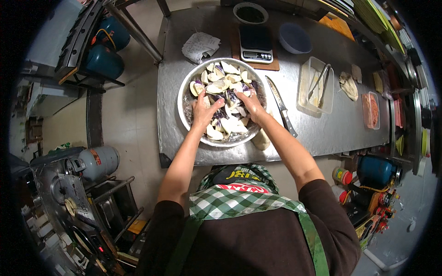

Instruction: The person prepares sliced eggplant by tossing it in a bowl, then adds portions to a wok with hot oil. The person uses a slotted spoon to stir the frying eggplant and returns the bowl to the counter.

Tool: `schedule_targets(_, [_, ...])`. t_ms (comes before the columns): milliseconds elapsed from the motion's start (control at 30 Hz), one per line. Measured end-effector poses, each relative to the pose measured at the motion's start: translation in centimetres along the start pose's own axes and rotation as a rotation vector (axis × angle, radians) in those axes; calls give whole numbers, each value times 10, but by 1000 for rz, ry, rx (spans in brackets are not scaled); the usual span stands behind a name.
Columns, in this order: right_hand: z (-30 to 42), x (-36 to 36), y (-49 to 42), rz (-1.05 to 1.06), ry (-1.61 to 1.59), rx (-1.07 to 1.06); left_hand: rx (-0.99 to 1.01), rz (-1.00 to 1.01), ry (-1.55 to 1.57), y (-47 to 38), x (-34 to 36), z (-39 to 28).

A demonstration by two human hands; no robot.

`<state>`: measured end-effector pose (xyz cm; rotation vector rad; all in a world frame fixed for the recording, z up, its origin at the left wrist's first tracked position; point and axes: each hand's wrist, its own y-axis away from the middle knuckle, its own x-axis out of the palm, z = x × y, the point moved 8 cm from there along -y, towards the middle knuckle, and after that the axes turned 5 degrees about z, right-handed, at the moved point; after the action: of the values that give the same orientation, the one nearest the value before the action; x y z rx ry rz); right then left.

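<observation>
A wide metal bowl [182,114] stands on the steel table before me, full of cut eggplant pieces [232,126] with pale flesh and purple skin. Inside its left half, my left hand [206,108] rests on the pieces, fingers spread. Across from it, my right hand [251,103] reaches over the right rim, its fingertips among the eggplant. Some fingertips are hidden by the pieces, and no firm grip on any one piece shows. Just right of the bowl lies a kitchen knife [281,105] with a dark handle and bits stuck to its blade.
On the steel table [352,127] are a digital scale [256,57], crumpled papers [201,46], a bluish bowl [295,38], a bowl of dark green contents [250,13], a plastic container [304,107] holding metal tongs [321,86], cloths [348,86] and a tub of minced meat [371,110]. Shelving borders the right.
</observation>
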<state>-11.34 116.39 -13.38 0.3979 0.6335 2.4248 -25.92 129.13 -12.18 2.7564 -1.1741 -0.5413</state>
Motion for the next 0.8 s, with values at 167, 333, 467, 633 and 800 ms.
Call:
schedule_targets(167, [1, 15, 22, 183, -447, -23, 74, 82, 63, 7, 11, 1])
schedule_targets(333, [45, 25, 48, 278, -341, -119, 389, 81, -64, 30, 0, -53])
schedule_targets(467, [99, 39, 74, 410, -60, -344, 677, -1, -193, 53, -14, -111])
schedule_targets(633, [116, 33, 77, 483, 76, -421, 663, 293, -208, 51, -19, -137])
schedule_targets(800, [53, 3, 55, -29, 1054, -411, 414, 280, -432, 28, -24, -99])
